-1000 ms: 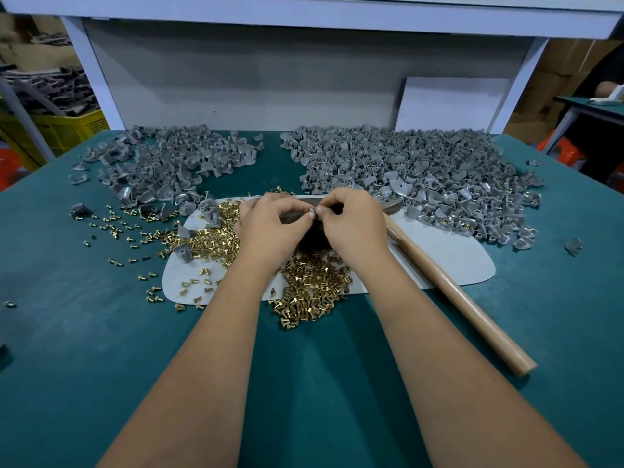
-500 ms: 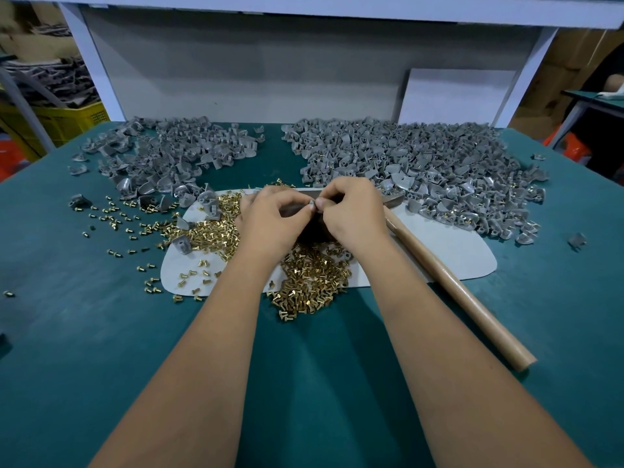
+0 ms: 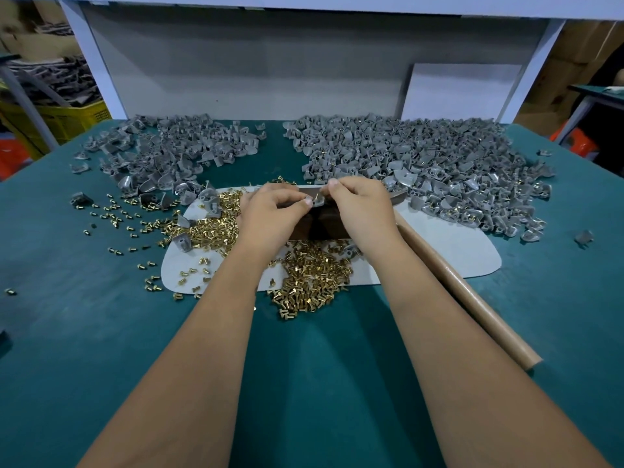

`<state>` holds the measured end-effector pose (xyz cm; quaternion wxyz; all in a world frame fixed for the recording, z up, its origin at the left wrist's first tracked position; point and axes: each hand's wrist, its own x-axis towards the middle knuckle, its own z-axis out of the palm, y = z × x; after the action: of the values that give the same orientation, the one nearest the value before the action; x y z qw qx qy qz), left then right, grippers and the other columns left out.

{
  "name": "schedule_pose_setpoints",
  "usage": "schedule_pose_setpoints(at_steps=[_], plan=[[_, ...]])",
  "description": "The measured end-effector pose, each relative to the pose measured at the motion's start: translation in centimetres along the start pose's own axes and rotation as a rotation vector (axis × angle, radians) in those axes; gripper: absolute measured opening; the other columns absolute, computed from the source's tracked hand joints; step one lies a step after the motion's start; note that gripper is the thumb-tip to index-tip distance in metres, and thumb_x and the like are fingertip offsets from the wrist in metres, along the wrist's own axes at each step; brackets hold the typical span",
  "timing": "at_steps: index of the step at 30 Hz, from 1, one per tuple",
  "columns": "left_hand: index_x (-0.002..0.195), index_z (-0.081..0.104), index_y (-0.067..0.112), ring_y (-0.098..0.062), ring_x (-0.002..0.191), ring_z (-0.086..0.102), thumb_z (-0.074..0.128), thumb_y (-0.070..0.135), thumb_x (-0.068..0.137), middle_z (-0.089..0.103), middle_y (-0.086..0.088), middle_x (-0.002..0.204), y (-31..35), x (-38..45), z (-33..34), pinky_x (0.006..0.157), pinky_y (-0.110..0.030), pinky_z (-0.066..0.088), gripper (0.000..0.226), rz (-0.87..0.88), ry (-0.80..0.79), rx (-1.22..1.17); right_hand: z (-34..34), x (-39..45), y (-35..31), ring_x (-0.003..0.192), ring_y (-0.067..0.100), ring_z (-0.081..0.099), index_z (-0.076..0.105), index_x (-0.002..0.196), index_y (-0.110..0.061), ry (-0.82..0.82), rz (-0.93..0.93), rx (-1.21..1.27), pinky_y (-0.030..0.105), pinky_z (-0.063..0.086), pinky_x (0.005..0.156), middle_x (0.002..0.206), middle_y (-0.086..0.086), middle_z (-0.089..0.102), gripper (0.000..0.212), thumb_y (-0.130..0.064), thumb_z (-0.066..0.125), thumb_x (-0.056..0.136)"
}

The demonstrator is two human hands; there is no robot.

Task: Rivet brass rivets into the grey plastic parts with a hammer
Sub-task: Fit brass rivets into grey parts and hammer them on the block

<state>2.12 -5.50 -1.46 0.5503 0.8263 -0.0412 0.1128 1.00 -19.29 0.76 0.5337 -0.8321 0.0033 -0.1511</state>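
Both hands are held close together over a dark block near the middle of the table, which is covered in a matte teal mat. A small brass rivet is seen standing between the two grips, its shiny stem upright. The left hand is curled, thumb and forefinger closed together just left of the rivet; the right hand is likewise curled, its fingertips pinched just right of it. Which grip actually has hold of the rivet, and whether a grey part is clamped beneath it, cannot be told, since the fingers cover that spot.

A pale, smooth, rounded sheet is spread under the block. Glinting loose rivets, short with flat heads, are heaped on its near edge directly below the wrists, and more are scattered toward the left edge of the table. The hammer is laid untouched just right of the right wrist, its round, tan wooden handle slanting toward the near right corner.

Moulded grey plastic parts, curved and shell-like with a dull finish, are piled in two mounds along the far edge: a smaller left pile and a larger right pile, the latter flecked with brass. Both mounds lie beyond the grips, apart from them.
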Motion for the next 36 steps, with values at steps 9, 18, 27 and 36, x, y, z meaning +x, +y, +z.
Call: schedule_pose_setpoints(at_steps=[9, 18, 27, 36], plan=[[0.078, 0.066, 0.043, -0.026, 0.128, 0.046, 0.072, 0.03, 0.087, 0.062, 0.012, 0.111, -0.3, 0.2, 0.1, 0.111, -0.048, 0.034, 0.017, 0.038, 0.01, 0.023, 0.3, 0.1, 0.6, 0.083, 0.009, 0.059, 0.074, 0.088, -0.017, -0.017, -0.059, -0.043, 0.026, 0.046, 0.074, 0.084, -0.008, 0.067, 0.012, -0.022, 0.063, 0.088], [0.087, 0.069, 0.041, -0.026, 0.127, 0.048, 0.074, 0.029, 0.085, 0.064, 0.01, 0.11, -0.5, 0.4, 0.1, 0.109, -0.047, 0.037, 0.013, 0.069, 0.018, 0.028, 1.0, 0.3, 0.3, 0.077, 0.011, 0.057, 0.069, 0.073, -0.025, 0.042, -0.101, -0.221, 0.018, 0.037, 0.058, 0.084, -0.008, 0.064, 0.013, -0.019, 0.067, 0.085], [0.079, 0.067, 0.049, -0.029, 0.123, 0.052, 0.076, 0.03, 0.083, 0.067, 0.009, 0.106, -0.5, 0.3, 0.3, 0.105, -0.05, 0.041, 0.022, 0.101, 0.049, 0.011, 1.4, 0.2, -0.7, 0.086, 0.021, 0.058, 0.063, 0.074, -0.025, 0.061, -0.165, -0.54, 0.026, 0.037, 0.065, 0.089, -0.002, 0.065, 0.015, -0.024, 0.061, 0.09], [0.079, 0.066, 0.047, -0.027, 0.124, 0.05, 0.075, 0.027, 0.085, 0.067, 0.008, 0.107, -0.5, 0.3, 0.2, 0.106, -0.049, 0.039, 0.023, 0.106, 0.05, 0.048, 1.5, 0.0, -0.4, 0.08, 0.018, 0.056, 0.065, 0.071, -0.018, 0.075, -0.108, -0.347, 0.029, 0.045, 0.066, 0.084, -0.004, 0.062, 0.015, -0.013, 0.062, 0.085]])
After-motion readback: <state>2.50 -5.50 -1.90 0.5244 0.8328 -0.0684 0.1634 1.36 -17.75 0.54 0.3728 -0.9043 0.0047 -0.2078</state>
